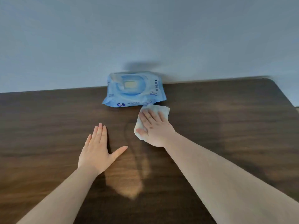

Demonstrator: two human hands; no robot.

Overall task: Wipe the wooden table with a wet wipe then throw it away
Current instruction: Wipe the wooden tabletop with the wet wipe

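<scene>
A dark wooden table (226,126) fills the lower part of the view. My right hand (153,128) lies flat on a white wet wipe (161,109), pressing it onto the table just in front of the wipe pack. The wipe shows beyond my fingertips and beside my thumb. My left hand (98,151) rests flat on the wood to the left, fingers together, thumb spread, holding nothing. A faint damp streak (134,152) curves across the wood between my two hands.
A blue pack of wet wipes (134,89) lies at the table's far edge against the grey wall (145,38). The table's rounded far right corner (273,81) is in view. No bin is visible.
</scene>
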